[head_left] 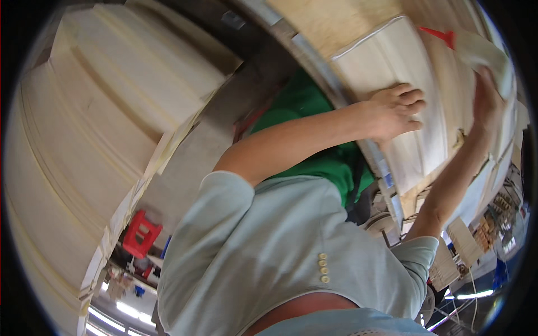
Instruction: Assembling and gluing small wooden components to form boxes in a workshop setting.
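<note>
My left hand (395, 111) rests on a pale, thin, whitish panel (417, 148), its fingers apart and slightly bent, holding nothing that shows. The panel lies on a wood-coloured workbench (319, 17), along its near edge. Further right, my right hand (488, 103) grips a pale, translucent squeeze bottle (486, 56). A pointed red nozzle (439, 37) sticks out of the bottle toward the left, above the wooden surface beyond the panel. My right fingers are partly hidden against the bottle.
Large stacks of pale boards (101, 129) stand on the left. A red plastic stool (142, 234) is behind them on the floor. Between the stacks and the bench runs a grey floor (193, 151). Wooden pieces (464, 241) and other clutter lie at the lower right.
</note>
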A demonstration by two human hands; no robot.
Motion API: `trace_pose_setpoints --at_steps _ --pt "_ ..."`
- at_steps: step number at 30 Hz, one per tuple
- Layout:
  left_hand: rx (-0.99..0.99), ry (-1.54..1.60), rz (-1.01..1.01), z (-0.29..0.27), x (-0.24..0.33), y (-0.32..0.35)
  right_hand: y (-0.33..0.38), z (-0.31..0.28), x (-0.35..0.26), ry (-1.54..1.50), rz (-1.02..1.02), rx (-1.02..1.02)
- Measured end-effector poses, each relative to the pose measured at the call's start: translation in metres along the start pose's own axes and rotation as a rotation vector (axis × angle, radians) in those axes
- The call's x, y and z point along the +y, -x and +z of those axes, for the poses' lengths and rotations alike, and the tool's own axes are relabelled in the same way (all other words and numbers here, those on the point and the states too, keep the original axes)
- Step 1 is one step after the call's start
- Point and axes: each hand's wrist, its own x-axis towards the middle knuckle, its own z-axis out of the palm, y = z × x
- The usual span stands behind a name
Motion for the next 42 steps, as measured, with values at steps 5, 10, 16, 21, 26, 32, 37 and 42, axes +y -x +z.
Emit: trace_pose_setpoints --at_steps 5,10,16,21,26,32,37,42 --pt "-0.052 0.001 -0.031 0.007 -0.003 0.001 0.061 -0.069 -0.017 -0.352 0.007 0.005" --pt "-0.055 0.01 -0.009 0.003 -0.004 0.005 0.158 -0.127 -0.038 -0.622 0.122 0.254" --pt "0.051 0.112 0.097 0.002 -0.002 -0.007 0.255 -0.189 -0.058 -0.021 0.424 0.615" --pt "-0.112 0.081 0.032 -0.005 -0.007 0.004 0.222 -0.126 -0.081 0.846 0.649 0.159" --pt "-0.224 0.085 0.002 -0.015 0.012 -0.007 0.2 -0.152 -0.055 1.366 0.519 -0.254" --pt "-0.252 0.044 0.034 -0.016 0.011 -0.014 0.143 -0.145 0.005 1.6 0.513 -0.501" --pt "-0.276 -0.026 0.019 -0.016 0.008 -0.014 0.127 -0.128 0.045 1.712 0.392 -0.147" --pt "-0.297 0.003 0.03 -0.014 0.009 -0.011 0.159 -0.108 -0.011 1.317 0.072 -0.034"
